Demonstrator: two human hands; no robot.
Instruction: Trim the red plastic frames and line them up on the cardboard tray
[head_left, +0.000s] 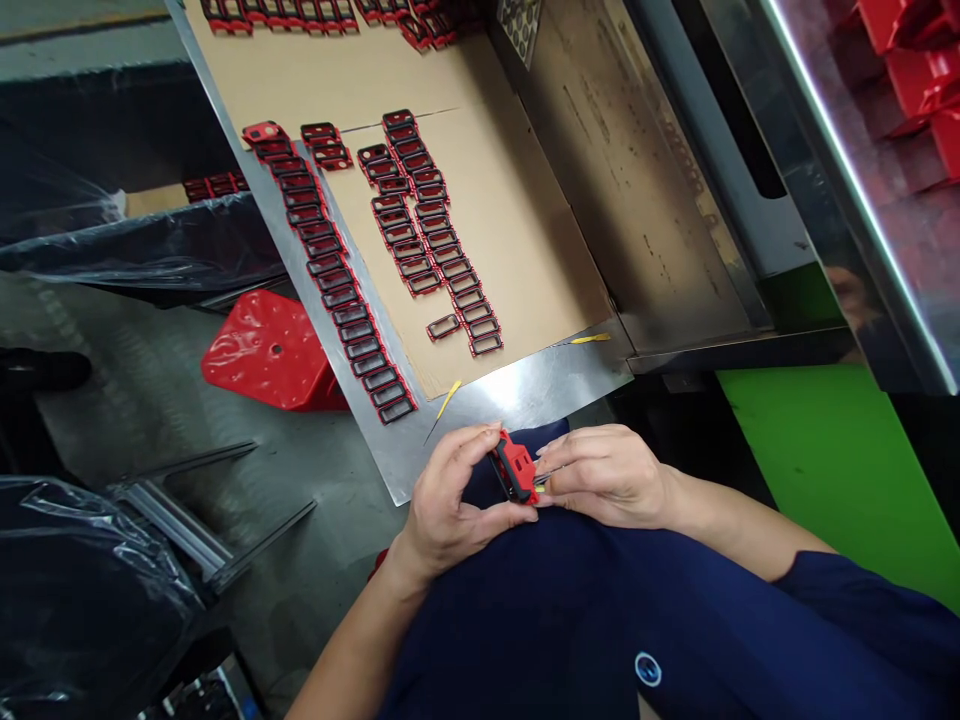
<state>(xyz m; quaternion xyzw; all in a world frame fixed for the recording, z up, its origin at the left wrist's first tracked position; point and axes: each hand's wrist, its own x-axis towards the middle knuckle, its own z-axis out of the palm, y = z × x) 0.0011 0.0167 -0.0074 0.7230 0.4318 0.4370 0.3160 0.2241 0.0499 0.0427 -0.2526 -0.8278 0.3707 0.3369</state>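
Note:
My left hand (450, 495) grips a small red and black plastic frame (517, 467) by its ends, thumb below and fingers above, just in front of my body. My right hand (611, 475) is closed in a pinch at the frame's right side. From its fingertips a thin metal tool (546, 477) reaches to the red face; its kind cannot be made out, and the fingers hide most of it. A speck of yellow-green shows beside the fingertips.
Rows of similar red and black frames (469, 290) lie on the cardboard-covered metal table (510, 395). Two thin yellow-handled tools (450, 398) lie near its front edge. A metal wall (600, 130) bounds the right. A red stool (262, 350) stands on the left.

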